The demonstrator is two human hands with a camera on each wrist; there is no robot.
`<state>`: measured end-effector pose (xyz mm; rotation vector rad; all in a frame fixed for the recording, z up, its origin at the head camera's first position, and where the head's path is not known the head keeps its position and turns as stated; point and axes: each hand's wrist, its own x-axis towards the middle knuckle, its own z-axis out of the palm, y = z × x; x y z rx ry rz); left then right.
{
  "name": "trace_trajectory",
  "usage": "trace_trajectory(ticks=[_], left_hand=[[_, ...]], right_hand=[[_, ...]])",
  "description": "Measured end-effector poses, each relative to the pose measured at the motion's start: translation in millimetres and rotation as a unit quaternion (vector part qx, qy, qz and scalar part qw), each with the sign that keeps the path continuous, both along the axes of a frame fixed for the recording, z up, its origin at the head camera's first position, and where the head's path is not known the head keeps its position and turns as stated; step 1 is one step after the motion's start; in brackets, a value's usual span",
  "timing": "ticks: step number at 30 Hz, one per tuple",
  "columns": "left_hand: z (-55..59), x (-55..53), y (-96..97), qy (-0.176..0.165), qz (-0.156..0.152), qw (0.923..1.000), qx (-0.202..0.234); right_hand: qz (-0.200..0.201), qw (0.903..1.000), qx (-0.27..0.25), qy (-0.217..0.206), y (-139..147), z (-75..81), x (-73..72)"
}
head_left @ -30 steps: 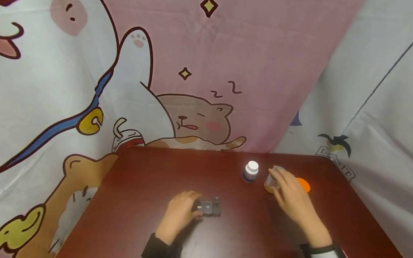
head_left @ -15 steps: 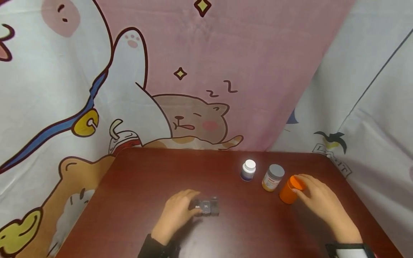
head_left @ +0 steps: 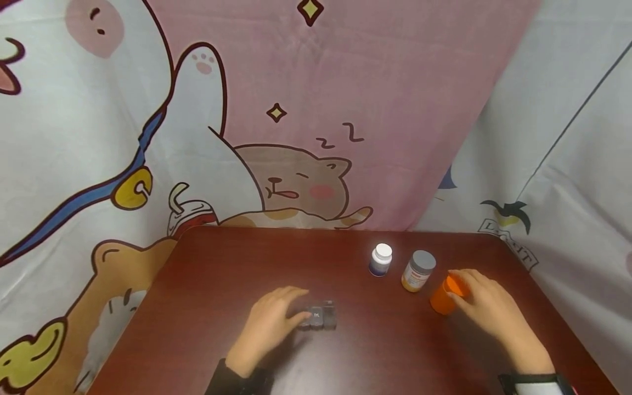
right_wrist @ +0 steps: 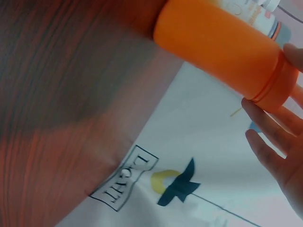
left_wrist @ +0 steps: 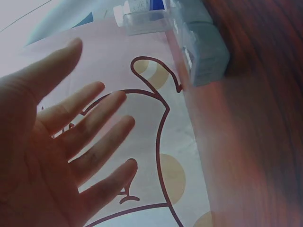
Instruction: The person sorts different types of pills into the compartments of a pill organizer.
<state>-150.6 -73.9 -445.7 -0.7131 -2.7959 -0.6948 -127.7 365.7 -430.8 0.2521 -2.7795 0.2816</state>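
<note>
On the right of the table stands an orange bottle (head_left: 441,300), apparently upright. My right hand (head_left: 494,307) grips it near its orange top, thumb on the near side and fingers round the far side. The right wrist view shows the orange bottle (right_wrist: 220,49) with fingertips (right_wrist: 255,109) at its capped end. A dark grey, see-through pill organizer (head_left: 317,316) with several lettered compartments lies at the middle front. My left hand (head_left: 269,323) hovers at its left end, fingers spread and relaxed. In the left wrist view the pill organizer (left_wrist: 203,52) is apart from the fingers.
Left of the orange bottle stand a grey-lidded jar (head_left: 417,271) with a yellowish base and a white-capped bottle (head_left: 381,260) with a blue lower part. A printed cloth (head_left: 395,109) hangs behind the reddish-brown table (head_left: 237,263).
My right hand has moved right, from over the grey-lidded jar to the top of the orange bottle. My left hand has loosened from the pill organizer and drawn slightly back.
</note>
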Motion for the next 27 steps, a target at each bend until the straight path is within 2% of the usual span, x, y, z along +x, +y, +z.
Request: trace_trajectory(ticks=[4, 7, 11, 14, 19, 24, 27], left_hand=[[3.1, 3.3, -4.1, -0.019, -0.003, 0.9997, 0.014], [2.8, 8.5, -3.4, -0.036, -0.019, 0.9987, 0.030], [2.6, 19.6, 4.7, -0.063, -0.049, 0.9955, 0.051], [3.7, 30.2, 14.7, -0.102, -0.059, 0.9912, 0.060], [0.4, 45.4, 34.7, -0.163, -0.057, 0.9812, 0.087], [-7.2, 55.0, 48.6, -0.194, -0.065, 0.9732, 0.105], [-11.2, 57.7, 53.8, -0.202, -0.072, 0.9701, 0.114]], right_hand=[[0.014, 0.9994, 0.017, 0.027, -12.3, 4.8, 11.0], [0.025, 0.9984, 0.021, 0.045, -25.8, 4.8, 21.4], [0.044, 0.9971, 0.021, 0.058, -49.9, 3.9, 33.7], [0.065, 0.9959, 0.024, 0.057, -71.5, 4.3, 40.0], [0.110, 0.9919, 0.015, 0.062, -108.6, 6.8, 44.9], [0.165, 0.9827, 0.010, 0.083, -141.6, 4.5, 46.6], [0.197, 0.9771, 0.007, 0.081, -157.6, 1.8, 49.1]])
